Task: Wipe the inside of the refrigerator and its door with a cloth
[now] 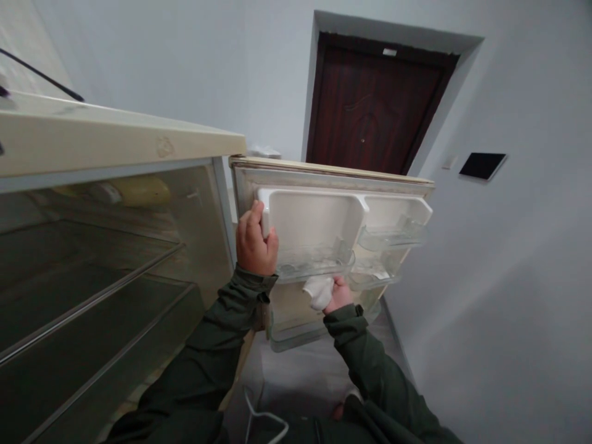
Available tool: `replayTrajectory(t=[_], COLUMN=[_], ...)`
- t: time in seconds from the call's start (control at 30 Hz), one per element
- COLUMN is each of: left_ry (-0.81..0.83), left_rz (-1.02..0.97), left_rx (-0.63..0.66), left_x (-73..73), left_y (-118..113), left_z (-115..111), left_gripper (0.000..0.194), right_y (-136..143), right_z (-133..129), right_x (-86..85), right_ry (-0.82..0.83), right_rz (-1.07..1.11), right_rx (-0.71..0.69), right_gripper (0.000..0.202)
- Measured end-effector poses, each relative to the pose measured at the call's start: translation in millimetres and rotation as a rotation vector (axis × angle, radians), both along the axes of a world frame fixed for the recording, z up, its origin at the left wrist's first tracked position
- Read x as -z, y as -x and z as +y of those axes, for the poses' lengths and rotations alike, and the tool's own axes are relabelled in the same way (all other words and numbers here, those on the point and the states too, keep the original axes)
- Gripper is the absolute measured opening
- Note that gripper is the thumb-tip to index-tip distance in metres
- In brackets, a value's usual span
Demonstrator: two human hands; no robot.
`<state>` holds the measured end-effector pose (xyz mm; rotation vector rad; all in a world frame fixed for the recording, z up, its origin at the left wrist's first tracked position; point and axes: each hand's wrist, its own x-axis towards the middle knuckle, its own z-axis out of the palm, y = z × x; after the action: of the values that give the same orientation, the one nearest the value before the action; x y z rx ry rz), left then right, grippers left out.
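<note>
A small fridge stands open, its door [333,179] swung out to the right of the cabinet. My left hand [255,242] grips the white inner liner at the door's left edge, beside a clear door shelf [314,262]. My right hand [337,295] holds a white cloth [318,291] pressed against the door's inner face just under that clear shelf. Both arms wear dark green sleeves.
The fridge cabinet [115,142] at left has bare wire-edged glass shelves [92,296] and a yellowish lamp cover near its ceiling. More clear door bins [393,234] sit at right. A dark brown room door [374,111] and a black wall panel [482,165] are behind.
</note>
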<state>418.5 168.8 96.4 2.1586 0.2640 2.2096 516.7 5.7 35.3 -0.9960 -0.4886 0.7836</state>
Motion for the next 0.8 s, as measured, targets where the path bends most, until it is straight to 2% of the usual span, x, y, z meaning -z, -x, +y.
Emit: replayTrajectory(t=[0.13, 0.23, 0.33, 0.47, 0.53, 0.6, 0.67, 0.73, 0.8], left_ry=[0.024, 0.033, 0.025, 0.041, 0.053, 0.055, 0.049, 0.044, 0.041], left_rz=[0.02, 0.043, 0.037, 0.027, 0.028, 0.028, 0.031, 0.044, 0.056], left_rx=[-0.029, -0.031, -0.027, -0.029, -0.037, -0.04, -0.041, -0.053, -0.069], left_x=[-0.1, 0.2, 0.9, 1.0, 0.5, -0.2, -1.2, -2.0, -2.2], left_y=[0.9, 2.9, 4.4, 5.0, 5.3, 5.9, 6.6, 7.2, 7.3], left_z=[0.7, 1.8, 2.5, 0.8, -0.4, -1.2, -1.5, -1.1, 0.1], left_gripper=[0.057, 0.058, 0.06, 0.061, 0.061, 0.061, 0.059, 0.058, 0.059], right_y=[26.6, 21.2, 5.7, -6.5, -15.2, -30.4, -51.1, -72.7, -89.4], right_z=[15.3, 2.3, -34.3, -92.3, -115.6, -129.2, -130.4, -119.4, -99.8], right_x=[-12.7, -22.1, -18.6, -5.3, -10.0, -29.3, -61.9, -101.1, -138.6], right_ry=[-0.002, 0.019, 0.169, 0.369, 0.401, 0.368, 0.32, 0.353, 0.495], right_rz=[0.04, 0.107, 0.075, -0.261, -0.457, -0.753, -1.047, -1.159, -1.226], right_rx=[-0.114, -0.083, 0.079, 0.444, 0.673, 0.925, 1.083, 1.027, 0.878], right_gripper=[0.046, 0.037, 0.025, 0.026, 0.029, 0.034, 0.037, 0.039, 0.039])
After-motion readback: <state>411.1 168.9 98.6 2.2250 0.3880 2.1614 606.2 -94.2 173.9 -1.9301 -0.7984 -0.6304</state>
